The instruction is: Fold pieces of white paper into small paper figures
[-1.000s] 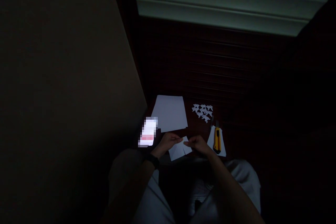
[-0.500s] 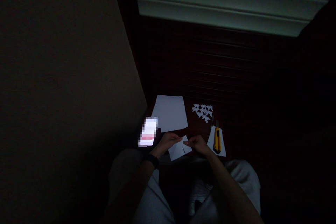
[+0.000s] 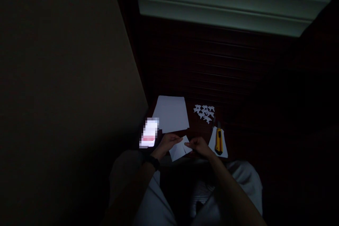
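Between my hands is a small white sheet of paper (image 3: pixel 178 153) with fold lines and a dark gap near its middle. My left hand (image 3: pixel 169 142) pinches its upper left edge, thumb on top. From the other side, my right hand (image 3: pixel 199 146) grips the paper near its right part with thumb and fingers closed. To the right of that hand, a yellow and black utility knife (image 3: pixel 218 142) rests on more white paper (image 3: pixel 224 151). Several small folded paper shapes (image 3: pixel 203 112) lie in a cluster beyond my hands.
A stack of white paper (image 3: pixel 171 113) lies at the back left of the dark small table. Beside it is a lit phone (image 3: pixel 149 132) with a blurred screen. A wall (image 3: pixel 79 60) rises close on the left, and dark slats stand behind the table. The room is dim.
Almost nothing differs. The paper in my hands has shifted very slightly, up and to the left, with both hands keeping their hold.
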The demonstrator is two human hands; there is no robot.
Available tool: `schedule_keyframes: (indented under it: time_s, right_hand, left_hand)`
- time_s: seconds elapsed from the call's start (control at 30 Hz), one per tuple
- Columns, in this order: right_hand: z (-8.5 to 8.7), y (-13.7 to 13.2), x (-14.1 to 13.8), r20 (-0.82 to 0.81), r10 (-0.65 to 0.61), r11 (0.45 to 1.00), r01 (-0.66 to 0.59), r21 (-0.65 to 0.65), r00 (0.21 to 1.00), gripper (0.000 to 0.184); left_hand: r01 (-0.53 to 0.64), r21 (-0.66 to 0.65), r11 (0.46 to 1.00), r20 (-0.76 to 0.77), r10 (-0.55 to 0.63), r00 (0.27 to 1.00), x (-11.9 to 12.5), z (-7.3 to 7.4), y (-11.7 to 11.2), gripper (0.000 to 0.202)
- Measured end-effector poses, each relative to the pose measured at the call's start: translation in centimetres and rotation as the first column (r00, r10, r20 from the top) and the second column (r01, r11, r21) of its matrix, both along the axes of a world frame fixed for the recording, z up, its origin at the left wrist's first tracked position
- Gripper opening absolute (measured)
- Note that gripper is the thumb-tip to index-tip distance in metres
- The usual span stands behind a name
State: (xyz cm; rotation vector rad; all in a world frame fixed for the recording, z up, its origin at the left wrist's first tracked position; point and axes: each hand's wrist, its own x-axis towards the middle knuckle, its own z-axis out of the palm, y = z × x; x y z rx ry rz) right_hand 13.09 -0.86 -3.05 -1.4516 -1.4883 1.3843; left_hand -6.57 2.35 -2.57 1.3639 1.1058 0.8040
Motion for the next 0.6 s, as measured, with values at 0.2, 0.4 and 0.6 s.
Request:
schedule_keyframes:
  time_s: [0.2, 0.4, 0.6]
  right_hand:
    - [0.06, 0.00, -0.09, 0.005, 0.008, 1.000, -0.008, -0.015, 1.000, 0.037]
    - [-0.02, 0.00, 0.06, -0.020, 0.029, 0.999, -0.030, -0.013, 0.999, 0.038]
    - [-0.27, 0.16, 0.11, -0.086, 0.033, 0.997, -0.039, -0.067, 0.996, 0.039]
  left_hand:
    - [-0.017, -0.024, 1.000, 0.004, 0.017, 1.000, 0.13, 0.15, -0.17, 0.042]
    - [-0.021, -0.029, 0.999, 0.009, 0.021, 1.000, 0.00, 0.21, -0.16, 0.042]
    - [-0.033, -0.052, 0.998, 0.063, 0.036, 0.997, 0.07, 0.04, -0.10, 0.040]
